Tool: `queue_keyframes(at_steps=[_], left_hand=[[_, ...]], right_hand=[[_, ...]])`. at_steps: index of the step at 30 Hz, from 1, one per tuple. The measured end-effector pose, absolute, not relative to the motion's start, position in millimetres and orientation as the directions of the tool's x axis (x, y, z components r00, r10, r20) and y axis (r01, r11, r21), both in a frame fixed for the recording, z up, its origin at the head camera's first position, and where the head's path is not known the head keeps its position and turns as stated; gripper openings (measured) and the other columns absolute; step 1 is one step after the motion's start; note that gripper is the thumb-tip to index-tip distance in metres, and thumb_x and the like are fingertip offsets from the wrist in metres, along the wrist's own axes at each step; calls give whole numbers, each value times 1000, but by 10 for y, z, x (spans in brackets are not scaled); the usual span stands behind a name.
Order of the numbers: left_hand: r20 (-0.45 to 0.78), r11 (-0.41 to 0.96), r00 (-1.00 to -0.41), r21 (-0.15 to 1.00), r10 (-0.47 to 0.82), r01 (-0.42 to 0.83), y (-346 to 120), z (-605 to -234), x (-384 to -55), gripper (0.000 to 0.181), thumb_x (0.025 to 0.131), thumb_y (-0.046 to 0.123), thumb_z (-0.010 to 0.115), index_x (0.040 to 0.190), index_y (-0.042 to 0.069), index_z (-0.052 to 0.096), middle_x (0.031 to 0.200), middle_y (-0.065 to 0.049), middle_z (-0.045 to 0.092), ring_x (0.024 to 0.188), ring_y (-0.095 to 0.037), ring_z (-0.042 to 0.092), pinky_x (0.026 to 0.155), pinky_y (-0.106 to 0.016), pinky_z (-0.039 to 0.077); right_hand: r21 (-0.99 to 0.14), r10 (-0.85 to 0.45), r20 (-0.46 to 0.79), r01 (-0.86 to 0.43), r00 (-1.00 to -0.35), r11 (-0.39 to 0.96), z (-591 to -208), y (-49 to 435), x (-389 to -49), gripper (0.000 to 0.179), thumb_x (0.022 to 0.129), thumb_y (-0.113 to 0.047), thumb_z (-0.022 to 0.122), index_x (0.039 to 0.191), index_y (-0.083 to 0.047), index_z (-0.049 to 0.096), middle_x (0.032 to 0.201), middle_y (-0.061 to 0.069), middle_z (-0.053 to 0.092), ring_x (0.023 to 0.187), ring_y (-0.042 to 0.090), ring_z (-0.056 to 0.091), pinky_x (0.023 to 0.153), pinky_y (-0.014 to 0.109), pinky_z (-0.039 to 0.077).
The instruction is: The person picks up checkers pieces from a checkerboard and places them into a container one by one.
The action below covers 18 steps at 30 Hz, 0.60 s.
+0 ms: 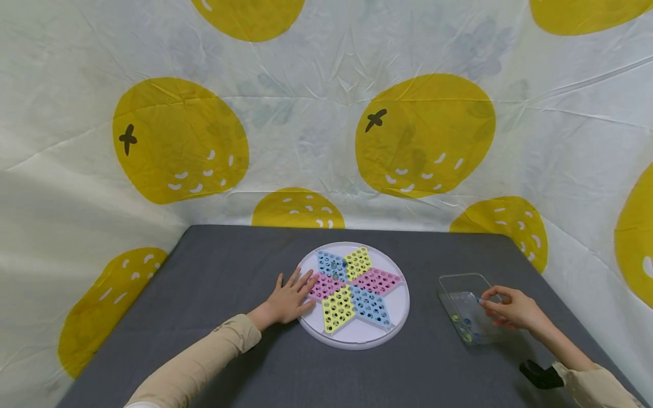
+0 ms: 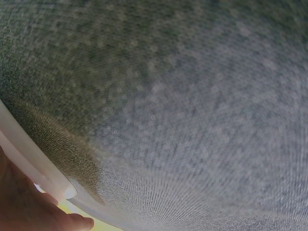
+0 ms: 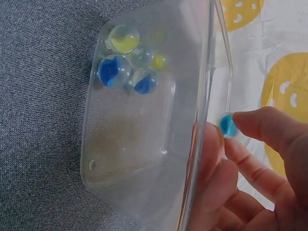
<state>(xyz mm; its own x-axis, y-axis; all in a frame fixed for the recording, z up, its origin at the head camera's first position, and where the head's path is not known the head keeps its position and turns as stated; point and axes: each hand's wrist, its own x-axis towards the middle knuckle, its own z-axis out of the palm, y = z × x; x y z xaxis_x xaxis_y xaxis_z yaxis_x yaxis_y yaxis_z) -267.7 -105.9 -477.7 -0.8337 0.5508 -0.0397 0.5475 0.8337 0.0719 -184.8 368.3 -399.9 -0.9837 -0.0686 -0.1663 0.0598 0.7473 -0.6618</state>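
My left hand [image 1: 287,300] lies with spread fingers on the left edge of a round white Chinese checkers board [image 1: 364,343], fingertips at the pink section. The board carries a star of pink, yellow and blue pegged triangles; a few marbles [image 1: 344,263] sit in its far blue part. Thumb and fingertips of my right hand [image 1: 514,309] pinch a glass marble [image 3: 227,125] with a light-blue swirl, at the rim of a clear plastic box [image 3: 130,139]. Inside the box, several yellow and blue swirled marbles [image 3: 114,71] are gathered at one end.
A dark grey cloth [image 1: 229,260] covers the table. Behind and beside it hangs a white curtain [image 1: 301,141] printed with yellow fruit. A black strap [image 1: 541,375] is on the right wrist. The box stands to the right of the board.
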Motion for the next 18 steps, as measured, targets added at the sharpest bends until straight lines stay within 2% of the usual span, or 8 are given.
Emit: queue_keyframes(at_steps=[5, 12, 18], left_hand=[[-40, 834, -834, 77, 550, 547, -1062, -4778, -2669, 62, 92, 49, 32, 144, 21, 15, 152, -1, 12, 139, -32, 4, 100, -64, 11], [9, 814, -819, 111, 573, 571, -1078, -4754, -2633, 62, 93, 52, 24, 145, 21, 10, 152, -3, 11, 139, -33, 2, 100, -65, 9], [-9, 815, -822, 135, 569, 563, -1072, -4721, -2628, 62, 92, 51, 27, 144, 20, 14, 151, -3, 13, 139, -32, 4, 100, -66, 9]], right_hand=[[-673, -73, -161, 55, -984, 737, -3986, 3679, -1843, 38, 90, -31, 51, 109, 2, 52, 73, 5, 64, 56, 18, 62, 46, 27, 44], [-666, -76, -162, 52, -984, 744, -3980, 3645, -1863, 42, 89, -33, 51, 111, 2, 52, 79, 8, 67, 58, 18, 63, 46, 28, 45], [-672, -97, -150, 30, -984, 740, -3958, 3568, -1876, 41, 89, -33, 52, 110, 3, 52, 80, 10, 67, 58, 17, 63, 46, 29, 45]])
